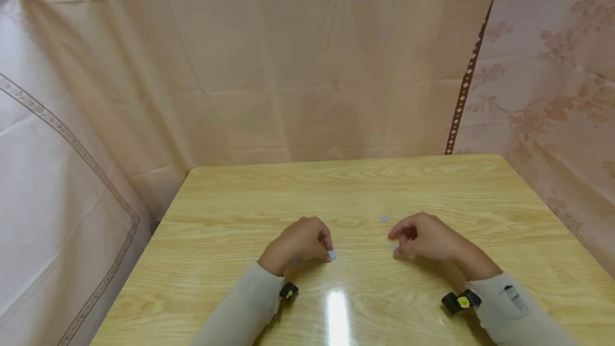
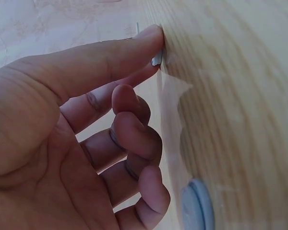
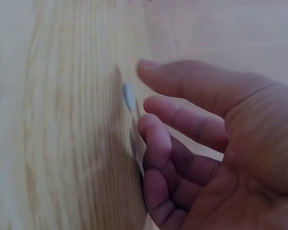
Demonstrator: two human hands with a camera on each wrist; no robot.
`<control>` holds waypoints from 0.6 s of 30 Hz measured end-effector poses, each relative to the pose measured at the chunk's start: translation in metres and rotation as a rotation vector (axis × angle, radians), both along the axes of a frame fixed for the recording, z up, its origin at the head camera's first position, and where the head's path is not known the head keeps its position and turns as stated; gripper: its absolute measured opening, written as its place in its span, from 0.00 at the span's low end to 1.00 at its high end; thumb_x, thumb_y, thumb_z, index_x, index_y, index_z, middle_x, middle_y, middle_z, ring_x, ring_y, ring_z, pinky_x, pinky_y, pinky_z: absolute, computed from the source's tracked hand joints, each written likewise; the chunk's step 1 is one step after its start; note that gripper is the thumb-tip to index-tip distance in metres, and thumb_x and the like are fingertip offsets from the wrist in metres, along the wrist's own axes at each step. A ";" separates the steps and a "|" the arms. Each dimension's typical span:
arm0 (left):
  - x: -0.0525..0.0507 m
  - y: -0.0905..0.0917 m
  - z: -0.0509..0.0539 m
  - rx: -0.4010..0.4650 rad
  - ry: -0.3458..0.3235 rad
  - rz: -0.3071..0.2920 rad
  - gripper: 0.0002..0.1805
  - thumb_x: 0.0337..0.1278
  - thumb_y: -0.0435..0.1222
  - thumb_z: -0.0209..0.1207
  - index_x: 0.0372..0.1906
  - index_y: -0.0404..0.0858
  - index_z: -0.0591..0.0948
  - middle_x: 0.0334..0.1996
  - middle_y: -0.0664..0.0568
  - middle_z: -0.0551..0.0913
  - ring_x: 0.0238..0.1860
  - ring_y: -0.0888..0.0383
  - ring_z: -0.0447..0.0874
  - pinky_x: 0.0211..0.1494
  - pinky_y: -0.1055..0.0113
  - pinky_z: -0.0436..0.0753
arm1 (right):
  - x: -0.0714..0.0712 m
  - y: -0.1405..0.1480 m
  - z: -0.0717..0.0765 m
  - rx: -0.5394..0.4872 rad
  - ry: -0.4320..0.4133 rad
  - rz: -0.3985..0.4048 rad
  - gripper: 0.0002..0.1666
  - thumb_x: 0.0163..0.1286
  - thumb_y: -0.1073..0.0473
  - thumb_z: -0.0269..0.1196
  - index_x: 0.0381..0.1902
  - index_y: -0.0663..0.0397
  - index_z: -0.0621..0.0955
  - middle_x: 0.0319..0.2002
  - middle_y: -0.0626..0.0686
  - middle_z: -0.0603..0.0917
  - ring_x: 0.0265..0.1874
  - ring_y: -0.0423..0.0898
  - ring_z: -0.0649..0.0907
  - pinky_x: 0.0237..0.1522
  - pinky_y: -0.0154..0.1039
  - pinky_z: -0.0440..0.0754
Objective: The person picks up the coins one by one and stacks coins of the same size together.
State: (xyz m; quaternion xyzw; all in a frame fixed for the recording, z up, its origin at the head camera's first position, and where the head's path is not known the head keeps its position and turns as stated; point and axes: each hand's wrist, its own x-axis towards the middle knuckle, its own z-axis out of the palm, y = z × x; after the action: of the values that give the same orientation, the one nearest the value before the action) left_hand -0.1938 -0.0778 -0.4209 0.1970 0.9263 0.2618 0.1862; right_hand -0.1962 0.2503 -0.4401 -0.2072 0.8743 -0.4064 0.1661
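Observation:
My left hand (image 1: 304, 239) pinches a small pale grey disc (image 1: 332, 254) between thumb and index finger, low over the table. In the left wrist view only a sliver of the pinched disc (image 2: 157, 59) shows; the other fingers curl loosely. Beneath this hand lies another grey-blue disc (image 2: 198, 206). My right hand (image 1: 429, 237) hovers at the table with thumb and index finger apart. Close to those fingertips a pale disc (image 3: 129, 96) lies on the wood, with a gap between it and the thumb. A further disc (image 1: 384, 218) lies just beyond the right hand.
The light wood-grain table (image 1: 240, 191) has rounded far corners. A beige cloth (image 1: 307, 68) hangs behind it, with patterned cloths (image 1: 567, 79) at the sides. Dark wrist cameras (image 1: 461, 301) sit at both cuffs. A bright reflection lies on the near part of the table.

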 end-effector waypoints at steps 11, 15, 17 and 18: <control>-0.001 -0.001 -0.001 0.006 -0.002 0.004 0.09 0.49 0.37 0.79 0.25 0.51 0.87 0.23 0.63 0.84 0.27 0.60 0.79 0.32 0.65 0.78 | 0.000 0.002 -0.003 0.032 -0.001 0.000 0.14 0.58 0.59 0.78 0.43 0.51 0.90 0.32 0.47 0.86 0.31 0.42 0.81 0.31 0.34 0.82; 0.000 -0.001 -0.001 0.006 0.001 0.002 0.09 0.49 0.37 0.79 0.25 0.51 0.87 0.23 0.63 0.84 0.27 0.60 0.79 0.32 0.64 0.78 | 0.001 0.001 -0.003 0.031 -0.007 -0.024 0.12 0.60 0.61 0.77 0.42 0.52 0.91 0.33 0.47 0.88 0.32 0.43 0.82 0.31 0.35 0.83; 0.000 -0.001 -0.001 0.006 0.003 0.001 0.09 0.49 0.37 0.79 0.25 0.51 0.87 0.23 0.63 0.84 0.27 0.60 0.79 0.32 0.64 0.78 | 0.002 0.000 -0.002 0.034 -0.002 -0.032 0.11 0.60 0.61 0.77 0.42 0.52 0.91 0.33 0.46 0.88 0.32 0.43 0.83 0.31 0.35 0.83; 0.000 -0.001 -0.001 0.006 0.002 0.001 0.09 0.49 0.37 0.79 0.25 0.51 0.87 0.23 0.63 0.84 0.27 0.60 0.79 0.32 0.64 0.78 | 0.002 -0.001 -0.002 0.036 0.001 -0.038 0.10 0.60 0.61 0.77 0.41 0.52 0.91 0.33 0.46 0.88 0.32 0.43 0.83 0.31 0.35 0.83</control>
State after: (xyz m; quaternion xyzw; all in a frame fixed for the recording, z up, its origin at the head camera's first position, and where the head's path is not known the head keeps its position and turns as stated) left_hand -0.1938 -0.0784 -0.4219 0.1973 0.9258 0.2646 0.1842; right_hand -0.1943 0.2496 -0.4421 -0.1880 0.8853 -0.3934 0.1617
